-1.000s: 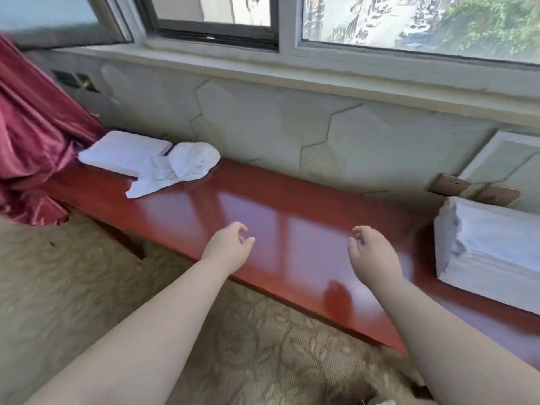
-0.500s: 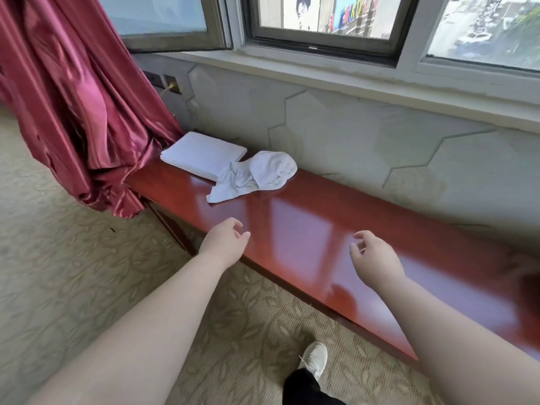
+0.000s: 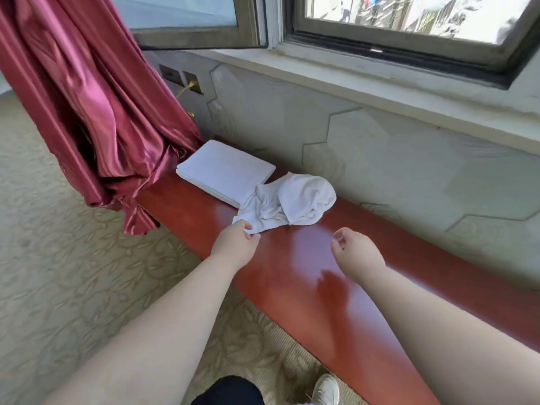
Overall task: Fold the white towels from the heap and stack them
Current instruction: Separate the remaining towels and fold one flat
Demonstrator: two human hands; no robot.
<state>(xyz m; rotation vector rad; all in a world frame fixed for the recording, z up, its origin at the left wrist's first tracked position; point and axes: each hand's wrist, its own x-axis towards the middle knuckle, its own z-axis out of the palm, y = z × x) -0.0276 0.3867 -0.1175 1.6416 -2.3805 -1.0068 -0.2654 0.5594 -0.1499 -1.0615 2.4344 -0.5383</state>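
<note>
Two arms outstretched, left hand (image 3: 235, 244) pinching corner of crumpled towel (image 3: 295, 203), right hand (image 3: 355, 252) hovering, fingers (image 3: 340, 234) loosely curled

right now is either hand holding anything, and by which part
The left hand meets the crumpled towel at its near corner, thumb and finger either side; whether that grip is closed cannot be told. The right hand holds nothing.

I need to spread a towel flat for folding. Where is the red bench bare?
Bare: the long stretch of bench right of the crumpled towel, under and beyond the right hand, bordered by wall and front edge. Crowded: the left end, where curtain, folded stack and crumpled towel lie close, the left hand at the towel's corner.
</note>
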